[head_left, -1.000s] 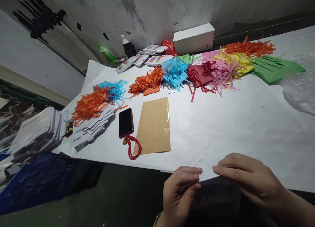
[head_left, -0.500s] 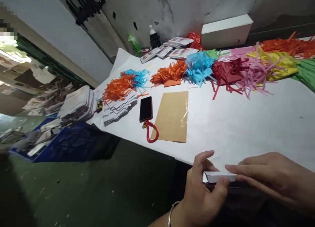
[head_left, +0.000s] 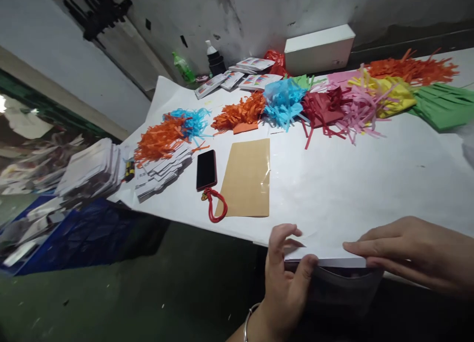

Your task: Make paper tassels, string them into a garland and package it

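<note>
My left hand (head_left: 287, 280) grips the left end of a flat white paper box (head_left: 335, 261) at the table's front edge, thumb on the near side and fingers behind it. My right hand (head_left: 414, 253) pinches the box's right end between thumb and fingers. The box lies level, its long narrow side toward me; its underside is hidden. Beyond my left hand lie a brown paper sheet (head_left: 246, 179) and a dark phone (head_left: 206, 169) with a red cord strap (head_left: 222, 211).
Fringed paper bundles in orange (head_left: 244, 112), blue (head_left: 285, 102), red (head_left: 326, 107) and other colours line the back. Stacked white cartons (head_left: 159, 171) lie at left. A white box (head_left: 318, 50) stands by the wall. A blue crate (head_left: 85, 238) sits left of the table.
The view has shifted to the right. My left hand has slid left, away from my right hand, and more of the white box's length now shows between them.
</note>
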The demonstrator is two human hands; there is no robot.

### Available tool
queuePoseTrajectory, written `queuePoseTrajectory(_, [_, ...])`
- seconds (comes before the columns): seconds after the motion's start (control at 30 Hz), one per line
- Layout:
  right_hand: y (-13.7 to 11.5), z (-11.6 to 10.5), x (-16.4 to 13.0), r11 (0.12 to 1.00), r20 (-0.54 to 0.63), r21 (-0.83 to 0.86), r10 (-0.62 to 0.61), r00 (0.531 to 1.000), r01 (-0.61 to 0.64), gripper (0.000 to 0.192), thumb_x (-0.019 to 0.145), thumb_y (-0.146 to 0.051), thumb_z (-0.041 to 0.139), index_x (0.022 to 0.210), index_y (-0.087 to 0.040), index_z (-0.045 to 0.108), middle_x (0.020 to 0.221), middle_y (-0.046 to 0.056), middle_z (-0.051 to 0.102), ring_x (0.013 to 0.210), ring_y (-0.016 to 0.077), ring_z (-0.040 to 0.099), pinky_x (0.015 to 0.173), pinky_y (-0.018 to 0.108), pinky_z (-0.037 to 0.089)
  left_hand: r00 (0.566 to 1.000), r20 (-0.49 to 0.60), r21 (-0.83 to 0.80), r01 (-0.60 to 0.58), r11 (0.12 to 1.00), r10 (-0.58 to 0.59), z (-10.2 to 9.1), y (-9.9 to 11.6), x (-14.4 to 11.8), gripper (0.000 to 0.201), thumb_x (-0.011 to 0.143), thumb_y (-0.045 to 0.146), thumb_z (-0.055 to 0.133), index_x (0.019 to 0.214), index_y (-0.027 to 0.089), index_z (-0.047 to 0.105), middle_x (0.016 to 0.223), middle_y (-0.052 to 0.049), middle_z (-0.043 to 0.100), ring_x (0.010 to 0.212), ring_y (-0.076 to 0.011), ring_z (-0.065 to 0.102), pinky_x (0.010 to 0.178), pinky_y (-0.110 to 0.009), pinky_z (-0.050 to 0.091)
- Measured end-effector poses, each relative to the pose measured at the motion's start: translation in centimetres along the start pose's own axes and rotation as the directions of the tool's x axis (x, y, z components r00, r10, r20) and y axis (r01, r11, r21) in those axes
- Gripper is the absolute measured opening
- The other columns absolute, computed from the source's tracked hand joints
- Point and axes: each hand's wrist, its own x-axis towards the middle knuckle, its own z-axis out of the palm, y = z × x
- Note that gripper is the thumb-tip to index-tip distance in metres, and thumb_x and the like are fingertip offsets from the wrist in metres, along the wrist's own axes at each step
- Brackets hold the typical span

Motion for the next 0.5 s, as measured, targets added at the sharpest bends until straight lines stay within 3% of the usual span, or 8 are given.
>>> queuePoseTrajectory(0.03, [0.1,-0.5,-0.1,0.999,0.09,0.036,0.017,0.996,-0.02,0.026,0.105,-0.035,0.048,0.118,-0.035,0.071,0.082,-0.003,0.074,0.067,0.0114,0.069,0.06,0.02,0.049,0.993,-0.022,0.111,-0.114,0.987,0.117,0.2,0.1,0.2,0.031,0.099,0.024,0.058,0.13,0.025,0.055,0.117,-0.008,0.056,0.098,-0.0184,0.062,0.086,-0.034,0.055])
queuePoseTrajectory(0.1, [0.1,-1.0,-0.4,0.995,0.196,0.086,0.041,0.98,-0.058,0.032,0.108,-0.032,0.04,0.124,-0.032,0.067,0.086,-0.001,0.074,0.073,0.0137,0.069,0.063,0.023,0.047,0.93,-0.023,0.342,-0.337,0.877,0.367,0.9,0.8,0.6,0.014,0.096,0.016,0.06,0.106,0.022,0.068,0.106,-0.006,0.058,0.102,-0.0208,0.058,0.104,-0.045,0.044])
queuePoseTrajectory(0.17, [0.1,-1.1,-0.4,0.988,0.175,0.13,0.053,0.983,-0.077,0.032,0.107,-0.035,0.041,0.122,-0.028,0.069,0.087,0.002,0.074,0.074,0.0149,0.068,0.065,0.024,0.045,0.861,0.027,0.454,-0.463,0.761,0.508,2.0,1.7,1.0,0.015,0.095,0.015,0.062,0.086,0.02,0.071,0.09,-0.002,0.062,0.098,-0.021,0.057,0.113,-0.053,0.03])
queuePoseTrajectory(0.3, [0.0,-0.9,-0.2,0.975,0.162,0.208,0.047,0.986,-0.081,0.034,0.107,-0.035,0.042,0.11,-0.021,0.072,0.089,0.004,0.073,0.077,0.0143,0.066,0.07,0.024,0.045,0.809,0.171,0.386,-0.58,0.717,0.562,3.8,3.1,1.8,0.02,0.097,0.012,0.059,0.081,0.017,0.07,0.078,0.0,0.069,0.084,-0.016,0.062,0.105,-0.045,0.037])
queuePoseTrajectory(0.5, [0.1,0.0,-1.3,0.972,0.089,0.226,0.038,0.995,-0.058,0.035,0.107,-0.035,0.041,0.117,-0.02,0.071,0.094,0.006,0.071,0.082,0.0153,0.065,0.074,0.024,0.046,0.808,0.213,0.35,-0.588,0.73,0.549,3.7,2.9,2.1,0.015,0.093,0.008,0.062,0.082,0.013,0.072,0.078,-0.005,0.068,0.079,-0.0179,0.062,0.08,-0.037,0.042])
